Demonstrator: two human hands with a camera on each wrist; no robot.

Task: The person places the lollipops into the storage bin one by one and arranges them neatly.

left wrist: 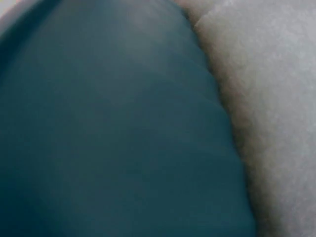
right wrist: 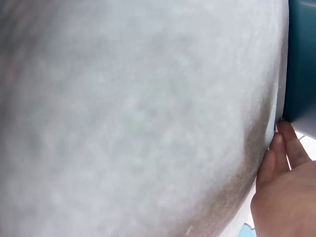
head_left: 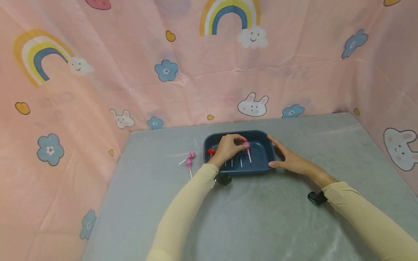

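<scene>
A dark blue tray (head_left: 261,154) with rounded corners stands on the grey cloth. Over it, my left hand (head_left: 226,148) pinches a pink lollipop (head_left: 247,145) between thumb and fingers, its white stick pointing down inside the tray. More lollipops lie in the tray: a red one (head_left: 211,151) shows at the left, and several white sticks emerge below my hand, which hides most of their heads. My right hand (head_left: 290,159) rests against the tray's right end, thumb and fingers spread along it. In the right wrist view its fingers (right wrist: 280,148) are extended beside the blue wall.
Two pink lollipops (head_left: 188,162) lie on the grey cloth (head_left: 156,203) left of the tray. A pink patterned curtain (head_left: 202,83) hangs behind and at both sides. The left wrist view is filled mostly by the tray's outer wall (left wrist: 123,123).
</scene>
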